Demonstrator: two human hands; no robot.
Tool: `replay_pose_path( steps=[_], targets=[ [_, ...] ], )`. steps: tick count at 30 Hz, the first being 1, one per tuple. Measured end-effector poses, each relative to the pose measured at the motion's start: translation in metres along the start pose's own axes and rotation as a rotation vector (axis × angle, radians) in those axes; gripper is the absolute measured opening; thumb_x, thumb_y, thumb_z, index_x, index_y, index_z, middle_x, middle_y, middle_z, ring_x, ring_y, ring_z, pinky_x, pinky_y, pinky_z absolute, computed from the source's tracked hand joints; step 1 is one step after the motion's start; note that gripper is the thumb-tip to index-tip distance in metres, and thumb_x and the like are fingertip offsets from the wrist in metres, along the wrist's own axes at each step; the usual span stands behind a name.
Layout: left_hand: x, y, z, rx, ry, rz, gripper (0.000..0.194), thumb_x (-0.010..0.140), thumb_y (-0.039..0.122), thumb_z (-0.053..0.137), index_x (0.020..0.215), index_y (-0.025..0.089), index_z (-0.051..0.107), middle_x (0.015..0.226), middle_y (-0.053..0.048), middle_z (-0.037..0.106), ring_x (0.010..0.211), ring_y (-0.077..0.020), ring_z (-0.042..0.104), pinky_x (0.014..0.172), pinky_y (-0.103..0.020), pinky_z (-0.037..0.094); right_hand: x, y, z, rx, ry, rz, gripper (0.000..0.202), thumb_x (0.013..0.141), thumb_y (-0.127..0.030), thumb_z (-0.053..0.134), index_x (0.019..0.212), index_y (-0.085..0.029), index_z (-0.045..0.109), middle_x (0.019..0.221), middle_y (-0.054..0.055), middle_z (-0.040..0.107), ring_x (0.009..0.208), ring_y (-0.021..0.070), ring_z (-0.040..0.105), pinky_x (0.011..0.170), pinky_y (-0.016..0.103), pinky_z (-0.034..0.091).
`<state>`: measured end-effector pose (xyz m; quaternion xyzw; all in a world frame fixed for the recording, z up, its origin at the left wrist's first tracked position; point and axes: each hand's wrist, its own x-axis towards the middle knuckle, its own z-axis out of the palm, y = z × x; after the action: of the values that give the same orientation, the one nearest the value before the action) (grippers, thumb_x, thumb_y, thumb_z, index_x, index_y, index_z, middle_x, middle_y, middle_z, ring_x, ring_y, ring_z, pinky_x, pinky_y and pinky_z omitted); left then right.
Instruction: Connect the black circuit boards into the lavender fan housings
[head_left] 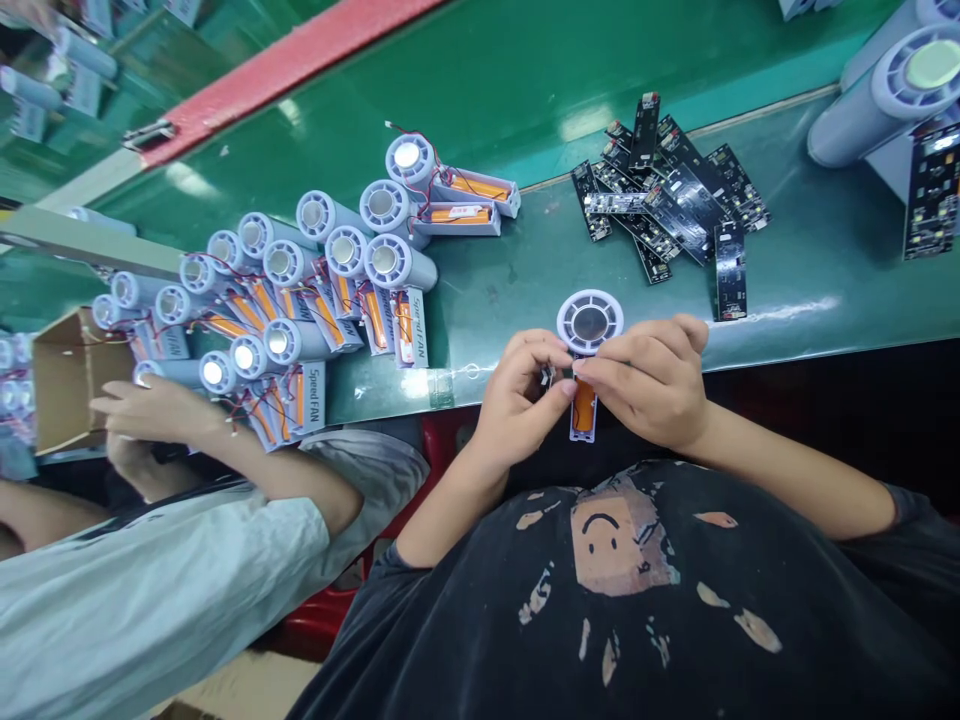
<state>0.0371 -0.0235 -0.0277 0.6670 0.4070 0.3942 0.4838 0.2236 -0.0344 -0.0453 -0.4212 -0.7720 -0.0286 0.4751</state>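
Note:
A pale purple handheld fan (pixel 590 322) is between my hands at the table's front edge, its round grille up. Its open handle, with an orange battery (pixel 583 408) inside, points towards my body. My left hand (pixel 525 395) is closed at the left of the handle, around a small dark part that looks like a circuit board (pixel 547 377), mostly hidden by the fingers. From the right, my right hand (pixel 654 378) pinches just below the grille, its fingertips close to my left thumb. Something small and whitish shows at that pinch; I cannot tell what it is.
Black circuit boards (pixel 686 205) lie piled ahead on the green table (pixel 517 290). More fans (pixel 390 262) with red wires stand in rows to the left. A co-worker's hands (pixel 161 410) are beside a cardboard box (pixel 75 385). Larger fan bodies (pixel 862 120) stand at the right.

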Motion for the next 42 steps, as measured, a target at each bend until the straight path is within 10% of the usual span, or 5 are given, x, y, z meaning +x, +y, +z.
replay_pose_path(
  steps=[4, 18, 27, 42],
  targets=[
    [-0.006, -0.004, -0.002, -0.073, 0.024, -0.006, 0.036, 0.084, 0.015, 0.066, 0.116, 0.025, 0.055, 0.120, -0.005, 0.053, 0.080, -0.0084, 0.060, 0.075, -0.025, 0.056, 0.000, 0.001, 0.000, -0.003, -0.045, 0.086, 0.007, 0.094, -0.026, 0.063, 0.095, -0.032, 0.067, 0.090, -0.006, 0.071, 0.088, 0.0165, 0.058, 0.082, 0.038, 0.031],
    [-0.017, 0.007, -0.032, 0.025, 0.115, -0.389, 0.024, 0.083, 0.022, 0.070, 0.107, 0.016, 0.069, 0.105, -0.008, 0.076, 0.082, -0.0167, 0.077, 0.068, -0.023, 0.063, 0.003, -0.004, 0.002, 0.066, -0.149, 0.108, 0.012, 0.095, -0.030, 0.061, 0.087, -0.027, 0.070, 0.081, -0.003, 0.068, 0.085, 0.0177, 0.052, 0.079, 0.037, 0.028],
    [-0.009, 0.002, -0.013, -0.470, 0.069, -0.420, 0.033, 0.070, 0.038, 0.086, 0.100, 0.026, 0.078, 0.118, -0.004, 0.074, 0.088, -0.0160, 0.076, 0.069, -0.022, 0.066, 0.006, -0.011, -0.002, 0.111, -0.132, 0.146, 0.010, 0.094, -0.026, 0.063, 0.087, -0.027, 0.070, 0.082, -0.002, 0.069, 0.084, 0.0174, 0.055, 0.078, 0.037, 0.031],
    [-0.009, 0.010, 0.000, -0.263, 0.067, -0.309, 0.022, 0.087, 0.036, 0.073, 0.105, 0.024, 0.076, 0.112, -0.006, 0.077, 0.070, -0.0117, 0.074, 0.056, -0.020, 0.062, 0.015, -0.011, -0.007, 0.065, -0.179, 0.221, 0.025, 0.093, -0.025, 0.063, 0.067, -0.023, 0.066, 0.074, -0.001, 0.067, 0.078, 0.0174, 0.054, 0.075, 0.038, 0.031]
  ],
)
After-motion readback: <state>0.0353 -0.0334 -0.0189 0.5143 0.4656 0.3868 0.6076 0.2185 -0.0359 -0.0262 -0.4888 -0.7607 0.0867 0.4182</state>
